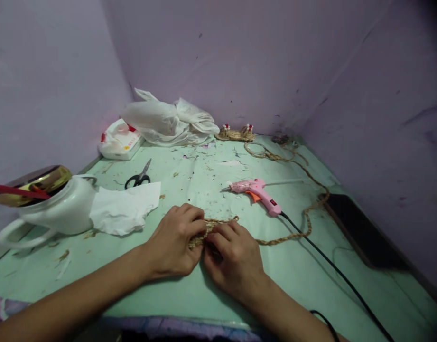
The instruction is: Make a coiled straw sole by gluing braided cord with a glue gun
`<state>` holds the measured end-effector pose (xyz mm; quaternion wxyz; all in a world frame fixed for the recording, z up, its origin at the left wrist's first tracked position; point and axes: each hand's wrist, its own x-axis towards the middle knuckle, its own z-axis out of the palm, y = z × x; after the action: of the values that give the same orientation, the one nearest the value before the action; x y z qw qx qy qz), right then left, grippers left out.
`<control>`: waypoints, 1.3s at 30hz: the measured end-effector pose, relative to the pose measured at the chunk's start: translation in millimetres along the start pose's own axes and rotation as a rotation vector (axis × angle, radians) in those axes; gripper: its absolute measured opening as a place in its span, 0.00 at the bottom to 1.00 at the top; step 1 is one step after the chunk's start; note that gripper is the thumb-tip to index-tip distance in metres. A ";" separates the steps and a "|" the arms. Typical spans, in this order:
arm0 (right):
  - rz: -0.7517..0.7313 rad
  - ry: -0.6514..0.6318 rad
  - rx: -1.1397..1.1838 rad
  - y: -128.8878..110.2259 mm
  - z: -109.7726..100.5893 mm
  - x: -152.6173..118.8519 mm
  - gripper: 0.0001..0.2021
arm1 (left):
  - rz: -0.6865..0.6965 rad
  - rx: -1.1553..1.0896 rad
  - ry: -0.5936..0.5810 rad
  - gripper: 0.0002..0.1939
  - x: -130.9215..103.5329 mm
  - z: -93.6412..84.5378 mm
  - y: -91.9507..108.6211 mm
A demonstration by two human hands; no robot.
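Straw-coloured rope [280, 241] runs from a small coil [196, 243] gripped between both hands near the table's front edge. The left hand [179, 240] clasps the coil's left side; the right hand [236, 259], fingers curled, pinches its right side, though its fingertips are partly hidden. A strip of green table [197, 297] separates both hands from the front edge. Rightward, the rope crosses the black cord [341, 273], bends at the phone's corner and goes on toward the back wall. The phone [364, 232] lies along the right edge. Ahead of the hands, with some table between, the pink glue gun [255, 190] points left. Beyond the left hand lie paper [127, 209] and scissors [139, 177]; a white pot [70, 206] stands by the left edge. A bag [168, 121] lies at the back.
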<state>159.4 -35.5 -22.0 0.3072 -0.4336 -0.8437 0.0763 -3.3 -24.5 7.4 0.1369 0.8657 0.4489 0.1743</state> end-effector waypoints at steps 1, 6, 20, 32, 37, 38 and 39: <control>0.001 0.012 0.000 0.0 0.2 0.2 0.04 | -0.012 -0.013 0.020 0.04 0.5 1.8 -0.2; 0.035 0.023 -0.033 -3.0 -0.1 0.0 0.04 | -0.040 -0.025 0.057 0.06 2.5 7.8 -1.4; 0.039 -0.012 -0.146 -5.6 -3.1 0.1 0.05 | -0.056 -0.034 0.068 0.04 2.1 7.3 -1.2; 0.037 0.182 0.131 25.7 -31.6 -10.4 0.04 | -0.099 -0.171 0.159 0.12 -7.2 -23.9 -23.2; 0.151 0.075 0.170 33.3 -31.6 -14.7 0.05 | -0.052 -0.079 -0.014 0.19 -5.8 -21.4 -16.6; 0.147 0.057 0.163 32.8 -31.3 -15.1 0.06 | -0.048 -0.062 -0.036 0.20 -5.9 -21.2 -15.9; 0.145 0.044 0.150 31.8 -31.0 -15.3 0.07 | -0.047 -0.049 -0.050 0.21 -6.0 -20.8 -15.6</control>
<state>206.0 -32.2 -16.7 0.3510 -0.4706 -0.7951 0.1519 -26.8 -19.1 18.9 0.1735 0.8554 0.4611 0.1601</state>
